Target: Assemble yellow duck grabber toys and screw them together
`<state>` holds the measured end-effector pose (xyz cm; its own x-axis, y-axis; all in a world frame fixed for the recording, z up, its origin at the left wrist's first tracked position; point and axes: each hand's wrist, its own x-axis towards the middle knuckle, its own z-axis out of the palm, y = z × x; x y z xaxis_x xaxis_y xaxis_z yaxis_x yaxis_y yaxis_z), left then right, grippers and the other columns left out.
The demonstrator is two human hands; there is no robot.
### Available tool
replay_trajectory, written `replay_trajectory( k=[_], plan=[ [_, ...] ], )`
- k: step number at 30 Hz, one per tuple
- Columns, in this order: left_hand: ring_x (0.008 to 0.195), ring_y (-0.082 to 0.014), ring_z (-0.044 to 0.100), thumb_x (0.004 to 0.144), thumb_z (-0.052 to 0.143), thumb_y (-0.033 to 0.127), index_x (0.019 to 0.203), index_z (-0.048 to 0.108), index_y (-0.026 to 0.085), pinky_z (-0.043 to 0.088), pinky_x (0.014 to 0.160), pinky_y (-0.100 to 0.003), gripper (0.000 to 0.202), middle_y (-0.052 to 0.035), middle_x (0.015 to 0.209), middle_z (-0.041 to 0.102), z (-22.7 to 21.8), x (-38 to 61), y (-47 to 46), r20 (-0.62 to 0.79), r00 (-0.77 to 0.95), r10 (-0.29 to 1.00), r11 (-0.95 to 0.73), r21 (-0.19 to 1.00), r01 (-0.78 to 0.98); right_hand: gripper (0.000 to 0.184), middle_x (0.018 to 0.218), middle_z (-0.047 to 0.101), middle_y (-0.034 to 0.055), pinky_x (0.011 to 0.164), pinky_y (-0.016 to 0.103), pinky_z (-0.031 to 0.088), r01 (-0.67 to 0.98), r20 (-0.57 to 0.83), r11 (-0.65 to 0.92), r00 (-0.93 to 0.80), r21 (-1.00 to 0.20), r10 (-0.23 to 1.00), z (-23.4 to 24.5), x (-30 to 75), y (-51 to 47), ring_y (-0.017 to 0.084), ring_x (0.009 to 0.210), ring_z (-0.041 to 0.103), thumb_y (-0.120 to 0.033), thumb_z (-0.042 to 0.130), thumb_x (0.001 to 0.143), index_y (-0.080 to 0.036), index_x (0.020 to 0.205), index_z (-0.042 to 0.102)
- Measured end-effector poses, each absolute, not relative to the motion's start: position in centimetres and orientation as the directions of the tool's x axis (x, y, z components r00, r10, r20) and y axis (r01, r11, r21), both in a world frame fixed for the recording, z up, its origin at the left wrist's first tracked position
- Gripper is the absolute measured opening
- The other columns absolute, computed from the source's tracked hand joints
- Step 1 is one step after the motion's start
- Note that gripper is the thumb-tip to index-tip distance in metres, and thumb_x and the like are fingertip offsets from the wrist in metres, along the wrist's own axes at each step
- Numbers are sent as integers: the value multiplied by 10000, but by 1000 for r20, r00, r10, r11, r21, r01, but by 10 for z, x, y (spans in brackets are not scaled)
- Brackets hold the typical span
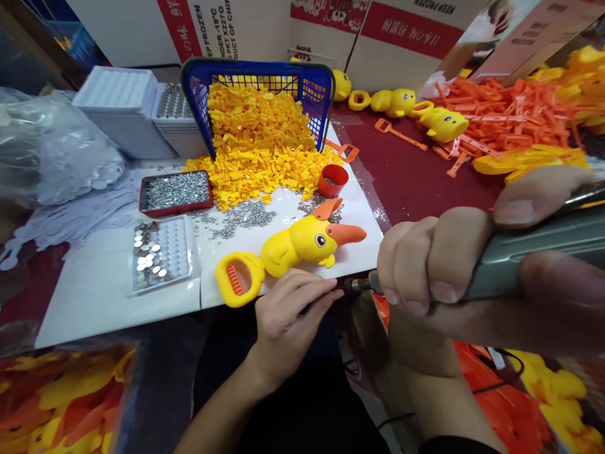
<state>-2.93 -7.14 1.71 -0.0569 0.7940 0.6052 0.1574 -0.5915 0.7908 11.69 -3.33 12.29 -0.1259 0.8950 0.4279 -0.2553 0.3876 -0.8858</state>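
My right hand (437, 252) is wrapped round a grey electric screwdriver (539, 246), its bit pointing left. At the bit's tip the fingers of my left hand (293, 306) are pinched together; whatever they hold is too small or hidden to make out. Just beyond my left hand, at the table's front edge, a yellow duck-shaped toy (288, 246) lies on its side. It has an orange open beak (347, 233) and a yellow loop handle (227, 296) with an orange ridged piece inside.
A blue basket (186, 94) spills small yellow parts (265, 167). Nearby are a red cup (333, 183), a dark red tray of screws (177, 211), loose screws (246, 217) and a white tray of metal discs (174, 252). Orange sticks (505, 113) are heaped at right.
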Motion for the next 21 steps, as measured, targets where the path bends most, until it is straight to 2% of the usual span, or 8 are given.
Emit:
replay_trajectory(
  k=[2,5,9,14,18,21],
  plan=[
    [753,-153,687,819,771,32,961,747,143,597,696,-284,181,-61,832,738,18,-29,-73,603,-66,795,-586,792,169,362,460,470,-63,326,285,403,-254,438,398,-126,-882,890,130,115,-34,98,321,419,-625,710,826,-280,791,607],
    [757,-151,689,817,772,26,963,745,154,594,708,-287,195,-51,828,738,17,-30,-75,599,-78,797,-579,795,180,391,484,519,-23,378,328,480,-202,379,337,-237,-920,894,142,120,-35,134,377,486,-564,765,797,-247,662,580],
    [765,-158,706,835,768,60,992,754,179,602,720,-292,198,-46,846,756,16,-32,-75,571,-76,818,-553,815,175,324,528,573,-10,437,364,541,-177,331,287,-324,-941,886,150,130,-35,159,426,546,-499,772,809,-250,673,617],
    [750,-140,699,845,767,85,1014,775,178,600,711,-260,193,-46,846,747,13,-30,-72,549,-60,834,-536,831,148,192,488,531,-36,399,345,511,-192,324,276,-303,-942,896,145,124,-32,156,388,507,-484,736,847,-302,847,672],
    [744,-138,697,841,771,94,945,786,181,598,699,-250,136,-35,824,733,12,-29,-72,533,-60,844,-522,843,132,295,438,485,-63,300,273,420,-376,489,392,-209,-840,847,129,119,-27,113,288,420,-599,647,881,-307,834,649],
    [741,-138,699,841,772,101,921,785,190,599,704,-253,120,-28,817,735,13,-28,-72,512,-68,856,-502,855,130,356,452,515,-55,281,272,395,-352,497,427,-136,-833,857,119,121,-28,117,280,429,-646,611,878,-294,827,632]
  ],
)
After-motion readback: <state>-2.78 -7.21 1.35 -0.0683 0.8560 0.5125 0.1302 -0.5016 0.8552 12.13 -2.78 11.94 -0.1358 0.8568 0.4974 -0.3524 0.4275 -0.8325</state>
